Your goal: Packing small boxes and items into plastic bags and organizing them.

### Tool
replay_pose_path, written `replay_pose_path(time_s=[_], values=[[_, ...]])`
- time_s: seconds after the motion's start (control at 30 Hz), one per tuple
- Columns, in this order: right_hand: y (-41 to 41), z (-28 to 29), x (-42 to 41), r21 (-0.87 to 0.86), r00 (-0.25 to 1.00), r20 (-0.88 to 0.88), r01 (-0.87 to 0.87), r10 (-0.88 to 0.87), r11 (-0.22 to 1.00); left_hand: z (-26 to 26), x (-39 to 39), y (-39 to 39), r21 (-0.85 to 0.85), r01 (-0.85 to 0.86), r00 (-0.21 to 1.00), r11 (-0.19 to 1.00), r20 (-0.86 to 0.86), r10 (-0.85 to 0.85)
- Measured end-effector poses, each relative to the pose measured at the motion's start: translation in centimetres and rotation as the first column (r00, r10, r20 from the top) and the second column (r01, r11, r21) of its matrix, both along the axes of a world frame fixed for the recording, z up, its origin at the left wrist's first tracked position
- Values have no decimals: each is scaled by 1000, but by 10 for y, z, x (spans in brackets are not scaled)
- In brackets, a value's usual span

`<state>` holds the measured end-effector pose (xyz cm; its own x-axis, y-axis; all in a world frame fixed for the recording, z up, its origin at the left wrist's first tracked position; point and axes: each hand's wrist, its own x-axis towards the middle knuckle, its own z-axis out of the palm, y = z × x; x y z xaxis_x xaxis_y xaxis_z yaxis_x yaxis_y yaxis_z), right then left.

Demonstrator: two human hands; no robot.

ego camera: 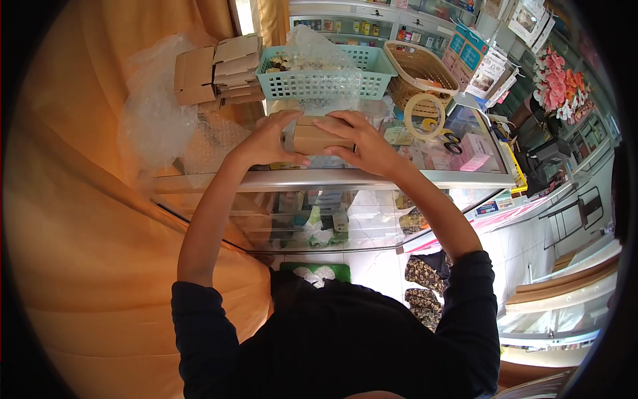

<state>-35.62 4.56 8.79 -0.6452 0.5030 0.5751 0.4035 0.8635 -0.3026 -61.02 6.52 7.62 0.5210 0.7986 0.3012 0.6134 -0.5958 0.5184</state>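
A small brown cardboard box (316, 138) is between my two hands, over the glass top of a display counter (359, 178). My right hand (361, 142) grips the box from its right side, fingers over the top and thumb along the near side. At the left end of the box, my left hand (271, 139) is curved with fingers and thumb apart; whether it touches the box cannot be told. Behind the box, clear bubble wrap (324, 65) drapes over a mint-green plastic basket (276, 86).
Flattened cardboard boxes (237, 67) are stacked at the back left, beside more bubble wrap (159, 109). A tan basket (398, 90), a large tape roll (408, 117), black-handled scissors (452, 148) and a pink box (472, 152) are on the right. An orange curtain (99, 249) hangs at the left.
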Motion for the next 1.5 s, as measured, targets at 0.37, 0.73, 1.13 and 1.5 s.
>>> replay_pose_path(time_s=[0.37,0.73,1.13,1.5], values=[[27,18,0,-131,995,-96,-10,-2,991,6,3,1,-128,-88,978,988,-201,61],[37,-5,1,-68,999,-31,-26,24,997,5,-3,4,-178,26,969,984,245,18],[36,-5,0,-103,1000,-24,-11,9,995,22,21,10,88,142,941,986,297,-162],[1,10,15,99,982,-152,128,-112,987,9,18,16,195,116,931,974,320,-175]])
